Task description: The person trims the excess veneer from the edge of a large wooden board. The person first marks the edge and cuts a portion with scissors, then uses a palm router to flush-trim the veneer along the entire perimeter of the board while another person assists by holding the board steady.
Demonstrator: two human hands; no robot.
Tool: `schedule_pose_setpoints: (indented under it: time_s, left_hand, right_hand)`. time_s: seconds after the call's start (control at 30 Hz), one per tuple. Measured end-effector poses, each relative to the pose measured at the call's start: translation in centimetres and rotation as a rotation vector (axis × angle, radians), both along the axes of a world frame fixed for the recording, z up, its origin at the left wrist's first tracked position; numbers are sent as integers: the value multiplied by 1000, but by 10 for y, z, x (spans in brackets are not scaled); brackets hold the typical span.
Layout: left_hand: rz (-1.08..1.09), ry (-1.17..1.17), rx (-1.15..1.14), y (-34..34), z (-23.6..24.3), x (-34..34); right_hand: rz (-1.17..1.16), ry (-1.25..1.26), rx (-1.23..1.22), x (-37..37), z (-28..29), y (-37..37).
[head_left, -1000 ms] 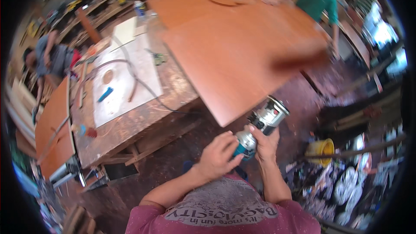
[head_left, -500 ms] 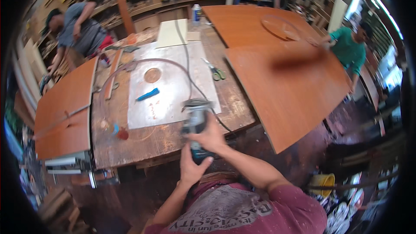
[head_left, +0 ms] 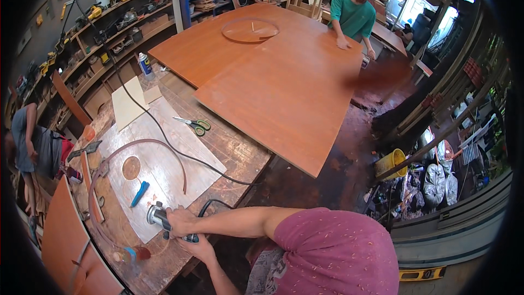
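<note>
My right hand [head_left: 183, 222] is closed round the body of a corded trim router [head_left: 158, 217], tipped on its side with its round metal base pointing left. My left hand [head_left: 200, 248] holds the same tool's dark rear end from below. Both hands are over the worktable's near edge, beside a pale sheet [head_left: 169, 147]. Close to the router's base lies a blue utility knife [head_left: 140, 194]. A thin brown curved strip [head_left: 136, 142] arcs across the sheet, past a round brown disc or hole [head_left: 131, 168]. Scissors with green handles [head_left: 201, 127] rest farther back.
Large orange-brown panels [head_left: 284, 104] extend right, overhanging the worktable [head_left: 240, 147]; a strip hoop [head_left: 251, 41] lies on them. A person in green [head_left: 352, 13] touches their far edge. Another person [head_left: 33, 147] bends at left. A black cable [head_left: 164, 136] crosses the table. A yellow bucket [head_left: 390, 163] stands right.
The view has turned right, so the table appears farther left. The router has gone from roughly upright to lying sideways, base leftward, in both hands. The person in green now stands with both arms lowered.
</note>
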State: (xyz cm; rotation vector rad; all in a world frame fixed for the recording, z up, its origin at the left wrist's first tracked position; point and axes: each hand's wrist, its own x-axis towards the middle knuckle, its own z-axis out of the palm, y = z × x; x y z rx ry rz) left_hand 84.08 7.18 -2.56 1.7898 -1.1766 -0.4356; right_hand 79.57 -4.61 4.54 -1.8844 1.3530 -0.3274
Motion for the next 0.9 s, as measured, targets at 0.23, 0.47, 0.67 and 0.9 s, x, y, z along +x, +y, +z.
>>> schedule_pose_setpoints:
  time_s: [0.23,0.47,0.67,0.9]
  left_hand:
    - [-10,-17,43,0,-22,11]
    - [83,-139,82,-4,-25,5]
    - [290,-514,-200,7,-17,-17]
    - [741,-702,21,56,11,-208]
  right_hand:
    - [119,-143,-190,-36,-4,18]
    - [-1,-484,-503,-246,36,108]
    - [-405,-238,-801,-487,68,161]
    - [-443,402,-977,-783,56,162]
